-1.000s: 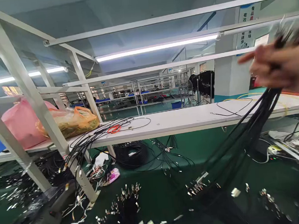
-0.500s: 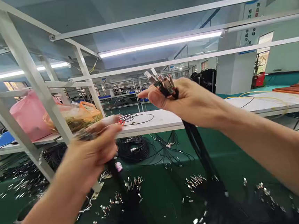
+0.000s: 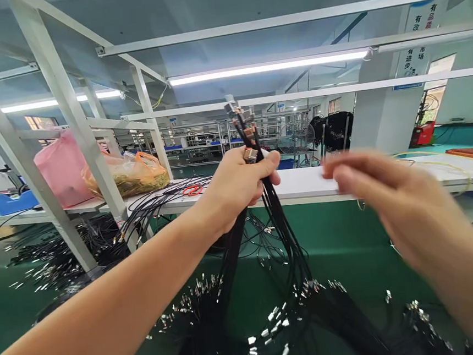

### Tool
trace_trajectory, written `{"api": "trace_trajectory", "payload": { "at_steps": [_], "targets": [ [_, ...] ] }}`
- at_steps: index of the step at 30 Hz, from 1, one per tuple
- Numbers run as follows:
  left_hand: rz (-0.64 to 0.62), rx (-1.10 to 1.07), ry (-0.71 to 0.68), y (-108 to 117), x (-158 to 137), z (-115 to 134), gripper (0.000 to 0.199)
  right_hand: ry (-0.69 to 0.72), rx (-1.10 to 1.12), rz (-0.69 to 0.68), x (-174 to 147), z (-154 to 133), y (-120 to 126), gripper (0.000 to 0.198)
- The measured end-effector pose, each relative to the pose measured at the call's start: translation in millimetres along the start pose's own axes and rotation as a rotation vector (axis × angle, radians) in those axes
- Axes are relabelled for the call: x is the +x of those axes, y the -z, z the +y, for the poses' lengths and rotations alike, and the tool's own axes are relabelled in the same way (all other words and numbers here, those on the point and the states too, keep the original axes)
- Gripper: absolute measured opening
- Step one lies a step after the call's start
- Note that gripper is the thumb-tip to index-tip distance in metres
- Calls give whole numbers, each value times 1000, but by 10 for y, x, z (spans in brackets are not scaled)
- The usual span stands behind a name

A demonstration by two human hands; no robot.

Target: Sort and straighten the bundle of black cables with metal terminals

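The left hand (image 3: pixel 237 185) is clenched around a bunch of black cables (image 3: pixel 280 234), metal plugs (image 3: pixel 241 116) upward. The right hand (image 3: pixel 391 202), blurred, hangs released beside it. Gathering appears underway; evening the plugs likely comes next.

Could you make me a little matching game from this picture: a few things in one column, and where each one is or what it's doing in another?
Things:
1. left hand
2. right hand
3. pink bag
4. red scissors

Places or states:
A. lies on the white shelf, amid loose black wires
B. open and empty, blurred, beside the bundle
C. closed around the bundle of black cables, metal ends pointing up
D. sits at the shelf's left end, next to an orange bag

Pairs: 1-C, 2-B, 3-D, 4-A
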State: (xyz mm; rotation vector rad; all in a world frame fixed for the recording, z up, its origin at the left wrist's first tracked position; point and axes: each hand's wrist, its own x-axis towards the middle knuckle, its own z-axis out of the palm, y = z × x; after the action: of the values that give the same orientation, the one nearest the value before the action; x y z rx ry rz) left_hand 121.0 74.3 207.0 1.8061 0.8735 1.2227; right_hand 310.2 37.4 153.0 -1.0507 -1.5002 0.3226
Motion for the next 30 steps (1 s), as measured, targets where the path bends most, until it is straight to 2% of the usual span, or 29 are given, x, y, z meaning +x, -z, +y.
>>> {"api": "trace_trajectory", "payload": {
  "at_steps": [1, 3, 4, 7, 11, 14, 16, 19, 20, 22, 26, 30],
  "targets": [
    [22, 4, 5, 29, 4, -2, 33, -121, -84, 2, -205, 186, -47, 27],
    [44, 7, 0, 49, 2, 1, 35, -269, -134, -210, -610, 551, -196, 29],
    [43, 4, -4, 39, 1, 5, 35, -333, -143, -257, -782, 708, -282, 30],
    [24, 8, 2, -41, 10, 19, 33, -369, -167, -224, -1090, 1005, -496, 29],
    [10, 14, 44, -137, 29, 39, 33, -282, -253, -123, -1112, 1077, -597, 22],
    [9, -22, 64, -149, 39, 39, 33, -303, -261, -98, -1069, 1047, -593, 21],
    [19, -35, 45, -137, 51, 17, 33, -388, -131, -187, -1065, 1032, -575, 24],
    [31, -39, -12, -113, 75, -41, 34, -543, 267, -419, -1082, 1038, -525, 32],
    [30, -40, -21, -105, 81, -56, 35, -596, 389, -458, -1089, 1050, -503, 32],
    [27, -54, -28, -89, 83, -62, 34, -682, 534, -448, -1105, 1083, -465, 30],
    [48, -125, -47, -12, 80, 72, 30, -705, 595, -357, -1203, 1175, -491, 30],
    [110, -128, -52, 140, 109, 283, 26, -678, 510, -413, -1455, 1320, -691, 20]
  ]
}}
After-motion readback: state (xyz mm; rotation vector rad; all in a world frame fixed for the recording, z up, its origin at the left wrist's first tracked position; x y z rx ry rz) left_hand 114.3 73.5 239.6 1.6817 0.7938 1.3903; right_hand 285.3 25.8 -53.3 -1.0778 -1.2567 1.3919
